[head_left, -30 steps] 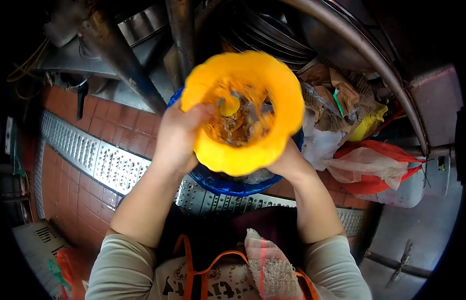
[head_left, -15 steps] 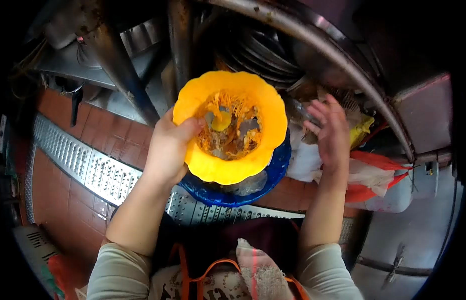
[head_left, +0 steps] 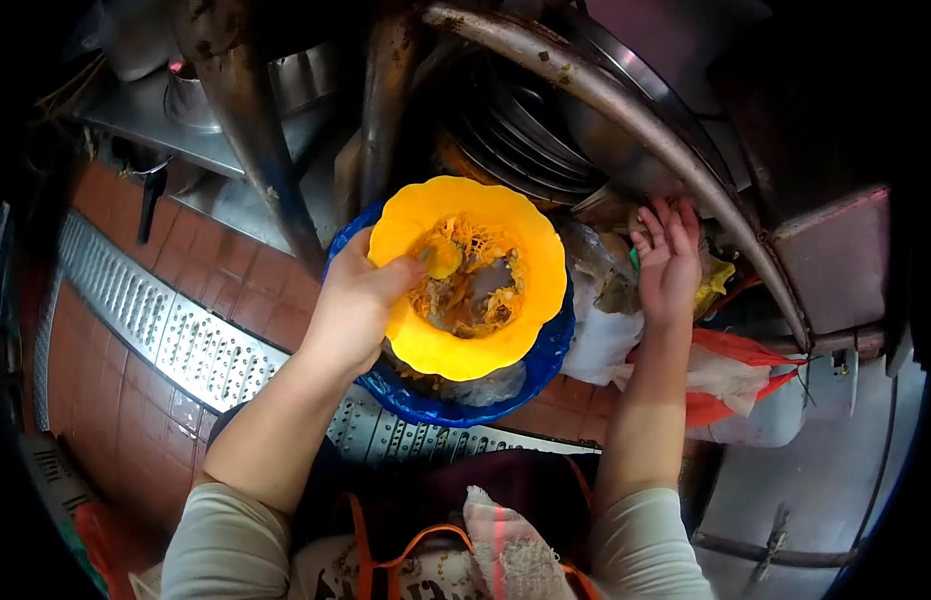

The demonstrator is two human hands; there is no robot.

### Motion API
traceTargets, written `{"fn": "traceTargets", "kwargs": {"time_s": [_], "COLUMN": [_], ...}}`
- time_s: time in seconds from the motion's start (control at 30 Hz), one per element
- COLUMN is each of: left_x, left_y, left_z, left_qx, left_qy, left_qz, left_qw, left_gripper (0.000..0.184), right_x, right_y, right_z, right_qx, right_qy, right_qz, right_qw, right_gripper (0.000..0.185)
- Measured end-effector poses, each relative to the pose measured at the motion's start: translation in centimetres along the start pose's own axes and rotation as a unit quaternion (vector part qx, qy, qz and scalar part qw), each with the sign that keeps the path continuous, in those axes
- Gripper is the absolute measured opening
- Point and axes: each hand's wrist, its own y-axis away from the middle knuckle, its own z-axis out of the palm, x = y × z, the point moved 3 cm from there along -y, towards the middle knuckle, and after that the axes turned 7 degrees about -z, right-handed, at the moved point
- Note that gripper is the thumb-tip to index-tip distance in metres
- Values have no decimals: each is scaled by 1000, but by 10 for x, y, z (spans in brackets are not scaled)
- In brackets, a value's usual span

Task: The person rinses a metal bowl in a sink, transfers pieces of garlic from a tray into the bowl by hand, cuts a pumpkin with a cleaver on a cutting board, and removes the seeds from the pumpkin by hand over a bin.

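My left hand [head_left: 351, 305] grips a halved pumpkin [head_left: 534, 270] by its left side, the thumb hooked over the inner edge of the cut face. The bright yellow-orange flesh has a scalloped outline, and its hollow is lined with stringy orange pulp and greyish, wet-looking patches. The pumpkin is held over a blue-lined bin [head_left: 554, 350], whose clear plastic and other waste show below the flesh. Off to the right, my right hand [head_left: 671, 262] is raised with its palm turned up, fingers stretched and nothing in it.
A stack of dark metal pans [head_left: 531, 140] sits beyond the bin. A curved metal rail [head_left: 626, 110] arches across the upper right. Plastic bags [head_left: 731, 365] lie at the right. A perforated metal drain cover [head_left: 211, 350] crosses the red tiled floor [head_left: 116, 400].
The pumpkin half and my left hand have lowered slightly in view, closer over the bin. My right hand has turned palm up. The camera view has shifted a little.
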Motion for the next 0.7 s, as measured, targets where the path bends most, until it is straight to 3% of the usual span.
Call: {"fn": "traceTargets", "kwargs": {"time_s": [0.33,0.4,0.47,0.53,0.67,0.7], "left_x": [-1,2,2,-1,-12,-15], "left_y": [-2,1,3,3,1,0], "left_z": [2,3,5,7,8,7], "left_qx": [-34,-47,-64,-85,-112,-112], "left_qy": [2,-16,-21,-9,34,46], "left_qz": [-12,-9,-10,-14,-33,-44], "left_qw": [999,999,998,996,993,992], "left_gripper": [46,46,46,46,46,46], "right_x": [-14,-11,2,30,26,27], "right_y": [51,81,111,131,138,139], "right_z": [30,45,60,50,76,82], "right_qx": [-142,-166,-109,-114,-150,-106], "right_qy": [138,83,-77,-224,-436,-406], "right_qz": [82,129,176,268,345,368], "right_qw": [977,974,975,930,818,830], "right_gripper": [29,34,43,46,44,44]}}
